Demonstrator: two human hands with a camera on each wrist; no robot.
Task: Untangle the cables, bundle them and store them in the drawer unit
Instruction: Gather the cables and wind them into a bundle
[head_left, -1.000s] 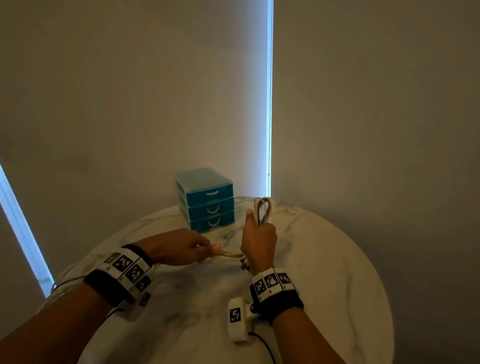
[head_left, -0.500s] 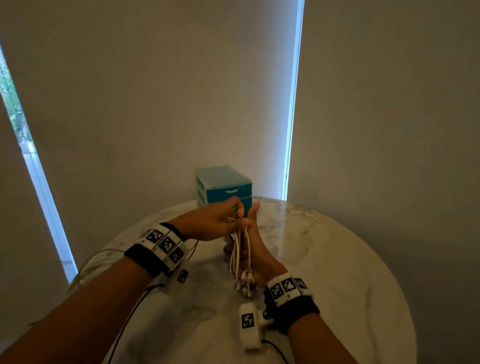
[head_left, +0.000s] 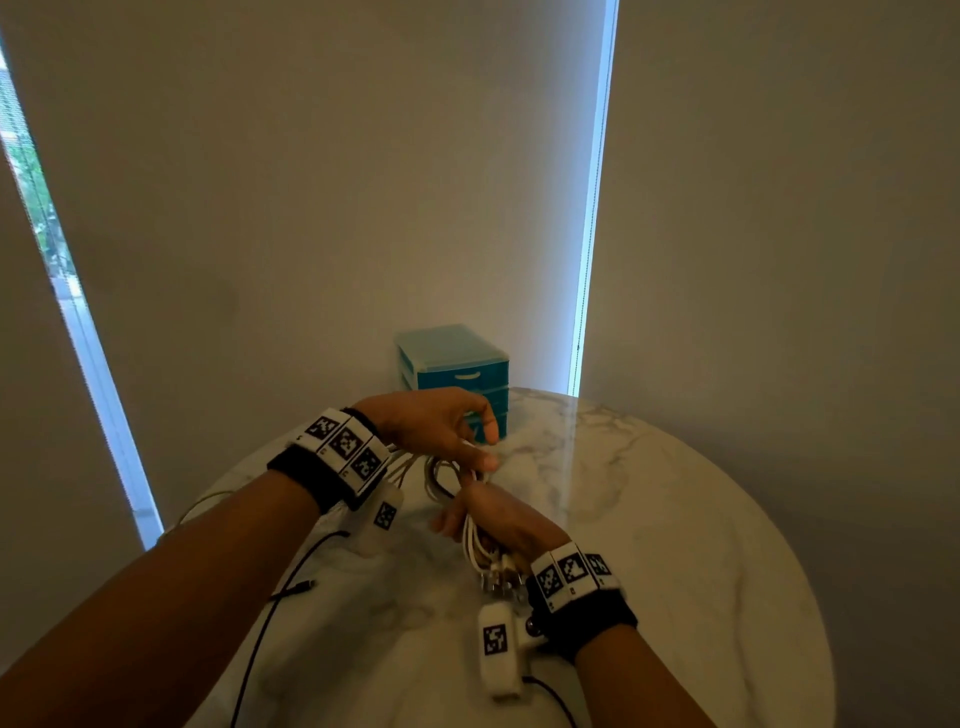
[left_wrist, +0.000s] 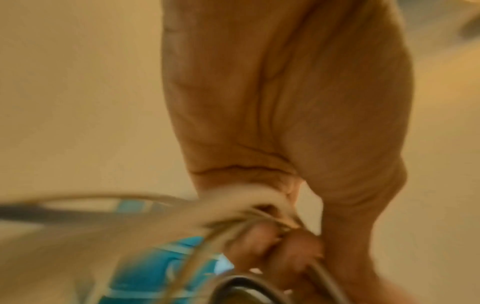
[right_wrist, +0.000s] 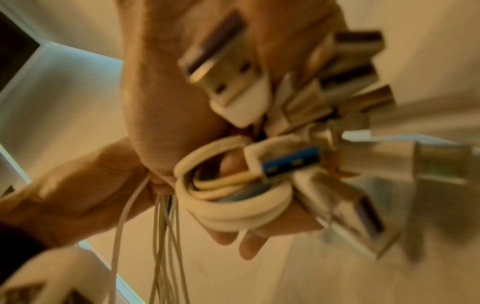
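A bundle of white cables (head_left: 470, 535) runs through my right hand (head_left: 493, 519), whose fingers curl round it; the USB plugs (head_left: 501, 577) hang out near the wrist. The right wrist view shows the coiled cables (right_wrist: 233, 205) and several plugs (right_wrist: 228, 74) against the palm. Just above, my left hand (head_left: 467, 441) pinches loose cable strands (head_left: 441, 467) between thumb and fingers, and the blurred left wrist view has those strands (left_wrist: 233, 207) at the fingertips. A teal three-drawer unit (head_left: 457, 371) stands at the table's far edge, drawers closed, right behind the left hand.
The round white marble table (head_left: 649, 519) fills the lower view, with its edge curving off to the right. A thin black cable (head_left: 291, 592) lies on it under my left forearm. Grey blinds hang behind, with bright window gaps at left and centre.
My left hand lifted from the right hand's thumb and swung over, carrying cable strands round the bundle. The right hand lowered slightly and the plugs now hang nearer its wrist.
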